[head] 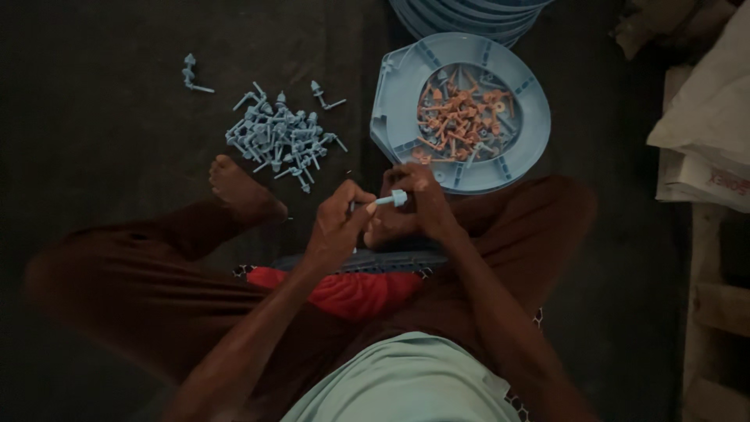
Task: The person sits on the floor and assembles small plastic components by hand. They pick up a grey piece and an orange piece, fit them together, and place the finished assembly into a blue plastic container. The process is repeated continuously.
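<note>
Pale-blue plastic peg (389,200), small, with a stem and a wider head: held level between the two hands, above the person's crossed legs. Left hand (336,227) has its grip pinched together on the stem end; right hand (410,207) is closed round the head end, fingers curled (what else it may hold is hidden). Loose heap of matching blue pegs (280,134) on the dark floor (94,94), ahead of the left foot (238,187), with two strays (193,76) apart from it. Round blue tray (406,86) just beyond the right hand, holding a pile of orange pieces (461,117); more trays stacked behind (469,16). Step judged in hand: working on one peg between the hands. Judged need for the next move: a steady pinch on the stem while the other hand turns or presses.
</note>
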